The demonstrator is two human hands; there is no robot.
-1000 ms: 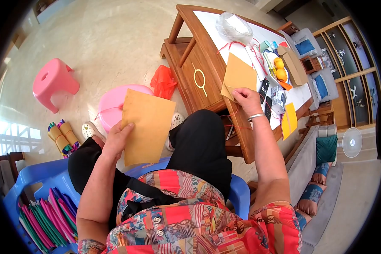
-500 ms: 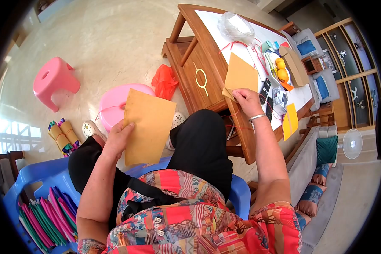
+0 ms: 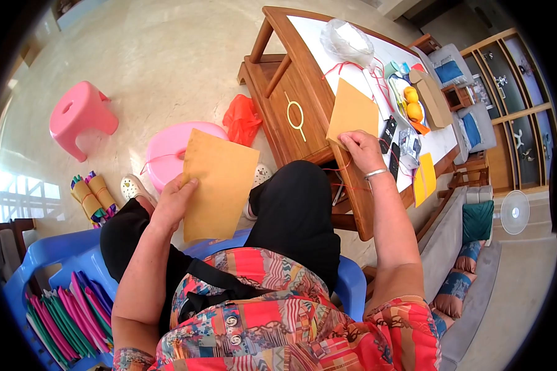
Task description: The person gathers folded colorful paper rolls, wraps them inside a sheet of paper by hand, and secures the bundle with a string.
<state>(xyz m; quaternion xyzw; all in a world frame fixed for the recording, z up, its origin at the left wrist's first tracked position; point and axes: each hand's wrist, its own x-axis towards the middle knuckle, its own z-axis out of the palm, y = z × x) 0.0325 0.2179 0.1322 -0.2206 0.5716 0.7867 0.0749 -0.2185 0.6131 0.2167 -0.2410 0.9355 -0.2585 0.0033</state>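
Note:
My left hand [image 3: 174, 201] is closed on the edge of a brown kraft paper sheet [image 3: 220, 185], thumb on top. The sheet hangs over my lap and covers part of a pink stool [image 3: 173, 145]. At the near corner of the table, my right hand [image 3: 362, 151] pinches the lower edge of another brown paper piece [image 3: 353, 111]. That piece lies partly over the white tabletop; whether it is one layer or more I cannot tell. A thin red cord [image 3: 340, 168] hangs below my right hand.
On the wooden table [image 3: 319, 93] are a clear plastic bag [image 3: 346, 42], oranges [image 3: 413, 104], remotes [image 3: 388, 131] and a yellow packet [image 3: 424, 179]. A red bag [image 3: 242, 119], pink stool [image 3: 83, 117] and wrapped bundles [image 3: 94, 196] stand on the floor. Folded coloured pieces [image 3: 68, 318] fill a blue chair [image 3: 62, 250].
The paper in my right hand has shifted slightly, and the offset lower layer seen at its near edge no longer shows. My left hand and its sheet have barely moved.

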